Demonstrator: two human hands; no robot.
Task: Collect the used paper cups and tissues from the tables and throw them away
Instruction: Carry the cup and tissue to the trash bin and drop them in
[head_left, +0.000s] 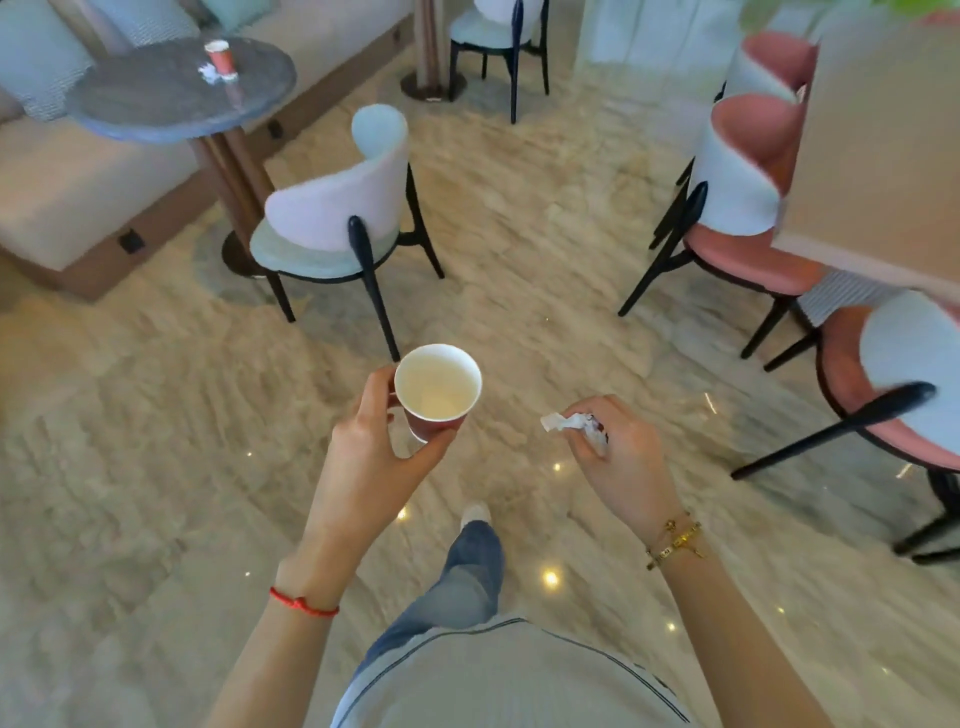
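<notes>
Head view: left hand (371, 441) grips a paper cup (436, 389), right hand (618, 447) pinches a crumpled tissue (571, 423) — another cup (221, 57) and tissue wad (208, 73) wait on the round table (156, 98); no bin visible.

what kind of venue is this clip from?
Likely a cafe or lounge seating area: a round table bearing a used paper cup, matching upholstered chairs set around several tables, a cushioned bench sofa, and a polished marble floor.
</notes>
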